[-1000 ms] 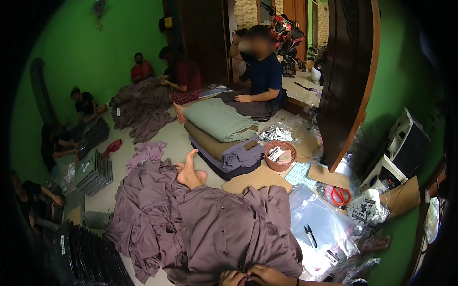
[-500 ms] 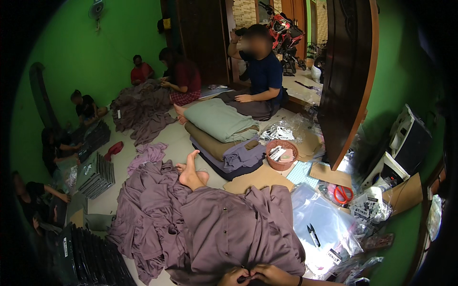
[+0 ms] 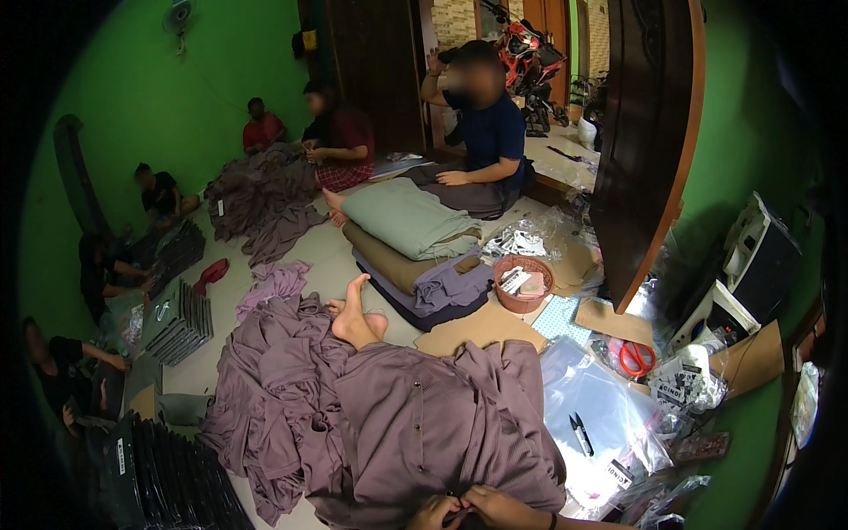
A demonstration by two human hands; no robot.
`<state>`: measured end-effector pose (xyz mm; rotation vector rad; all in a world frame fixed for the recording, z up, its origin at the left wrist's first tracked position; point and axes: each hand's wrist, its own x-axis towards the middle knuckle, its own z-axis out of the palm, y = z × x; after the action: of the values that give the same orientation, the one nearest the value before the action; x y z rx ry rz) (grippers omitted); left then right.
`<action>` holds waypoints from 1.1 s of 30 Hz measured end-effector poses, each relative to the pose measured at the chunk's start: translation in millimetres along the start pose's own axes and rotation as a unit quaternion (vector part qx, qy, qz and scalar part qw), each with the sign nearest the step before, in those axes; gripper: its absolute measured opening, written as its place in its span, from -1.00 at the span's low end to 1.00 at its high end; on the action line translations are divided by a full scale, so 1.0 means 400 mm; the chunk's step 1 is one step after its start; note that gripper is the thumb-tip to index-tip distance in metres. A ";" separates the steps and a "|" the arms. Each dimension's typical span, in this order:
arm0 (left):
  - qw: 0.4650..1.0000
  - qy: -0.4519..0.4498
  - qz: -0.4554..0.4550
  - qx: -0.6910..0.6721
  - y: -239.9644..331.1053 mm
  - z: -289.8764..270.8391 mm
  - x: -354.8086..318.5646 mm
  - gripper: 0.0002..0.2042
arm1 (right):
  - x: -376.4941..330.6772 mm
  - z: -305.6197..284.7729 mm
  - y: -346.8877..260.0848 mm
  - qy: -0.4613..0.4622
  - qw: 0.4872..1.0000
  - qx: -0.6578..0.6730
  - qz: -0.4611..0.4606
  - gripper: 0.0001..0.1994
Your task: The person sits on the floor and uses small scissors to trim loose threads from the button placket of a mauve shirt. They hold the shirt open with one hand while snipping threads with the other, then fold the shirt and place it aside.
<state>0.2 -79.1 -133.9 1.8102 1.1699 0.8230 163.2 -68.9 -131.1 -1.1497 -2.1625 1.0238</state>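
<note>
In the head view, the left hand [image 3: 433, 511] and right hand [image 3: 496, 508] were closed close together, both pinching a mauve garment [image 3: 442, 420] with dark buttons, which spread out ahead of them. A heap of mauve cloth [image 3: 269, 397] lay to their left. To their right, 1 pair of black snips [image 3: 580, 434] rested on clear plastic bags [image 3: 565, 380]; farther ahead were red-handled scissors [image 3: 637, 359], 1 brown basket [image 3: 523, 306] and folded cloth [image 3: 411, 221].
</note>
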 end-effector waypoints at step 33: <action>0.997 0.068 0.021 -0.024 -0.010 0.011 -0.024 -0.81 | -0.038 0.018 -0.015 -0.011 0.988 -0.141 -0.059 -0.70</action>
<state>-1.2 -88.1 -140.4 1.7683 1.1895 1.0038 163.3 -86.6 -131.8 -1.1186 -2.4186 0.6967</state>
